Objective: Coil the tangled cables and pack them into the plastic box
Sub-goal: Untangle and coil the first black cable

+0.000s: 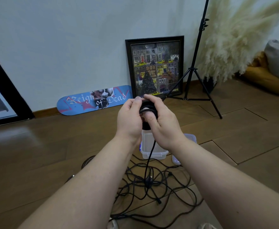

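Hands meet at chest height over the floor, and between them sits a small black coil of cable, wound tight. The left hand curls round the coil's nine o'clock side, thumb pressed to its top edge; the right hand wraps the three o'clock side, fingertips arched over the top and thumb pressed flat against the face of the loops. Neither hand is spread.

From the coil's six o'clock a free strand drops straight down, passing in front of the clear plastic box, which stands lidless on the wood floor directly beneath the hands. Its lid seems to lie just beside it at four o'clock. Below that, at six o'clock, the tangled cables sprawl in loose crossing loops.

To wind well, I'd say: keep the thumb clamping the finished turns, draw the strand up with steady, light tension, and stop to free any knot in the heap rather than yanking, since a snag could drag the pile or tip the box.
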Demonstrator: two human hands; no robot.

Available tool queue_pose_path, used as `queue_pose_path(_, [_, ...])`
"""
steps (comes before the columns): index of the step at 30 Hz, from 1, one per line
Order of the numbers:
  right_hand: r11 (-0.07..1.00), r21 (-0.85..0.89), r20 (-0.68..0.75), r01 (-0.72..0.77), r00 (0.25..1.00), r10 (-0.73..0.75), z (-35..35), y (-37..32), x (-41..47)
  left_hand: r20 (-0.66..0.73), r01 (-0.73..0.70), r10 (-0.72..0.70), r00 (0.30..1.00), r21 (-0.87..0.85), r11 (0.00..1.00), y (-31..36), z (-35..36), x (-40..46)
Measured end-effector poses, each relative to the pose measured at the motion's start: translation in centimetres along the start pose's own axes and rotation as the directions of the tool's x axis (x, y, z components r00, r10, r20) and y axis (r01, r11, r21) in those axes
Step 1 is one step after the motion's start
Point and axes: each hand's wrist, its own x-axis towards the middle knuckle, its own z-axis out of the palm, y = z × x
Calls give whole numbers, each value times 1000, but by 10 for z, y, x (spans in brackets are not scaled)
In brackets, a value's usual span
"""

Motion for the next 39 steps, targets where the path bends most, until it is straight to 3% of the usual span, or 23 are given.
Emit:
queue_pose_path(6, [998, 51, -11, 34, 999, -33, 4, -2, -2, -18, 3, -3, 1000, -5, 1000, 5, -3, 0])
queue_pose_path(9, [999, 37, -91, 6, 996, -3, 8, -2, -2, 6, -5, 4, 1000, 19, 1000, 3, -1, -2])
queue_pose_path(14, [991, 63, -215, -122, 968, 133, 8, 0, 0, 90, -145, 129, 988, 206, 968, -6, 1, -7])
queue_pose_path(19, [988, 91, -248, -128, 958, 147, 5, -2, 2, 150, -271, 235, 960, 297, 916, -9, -3, -4])
queue_pose_path(24, [999, -34, -32, -2, 1000, 1, -4, -6, 2, 75, -185, 173, 982, 196, 963, 0, -8, 1])
queue_pose_path(26, [994, -92, -12, 52, 999, -53, -7, -4, 2, 83, -163, 150, 985, 189, 968, 0, -11, 2])
queue_pose_path(29, [990, -122, -55, 68, 996, -75, -9, -1, 3, 111, -133, 114, 987, 184, 974, 0, -12, 3])
queue_pose_path(35, [998, 57, -252, -8, 967, 22, -2, -1, -1, 179, -118, 87, 980, 172, 978, -6, -6, -1])
queue_pose_path(39, [985, 158, -262, -64, 960, 104, -1, 1, 1, 189, -93, 68, 980, 125, 988, -4, -6, -4])
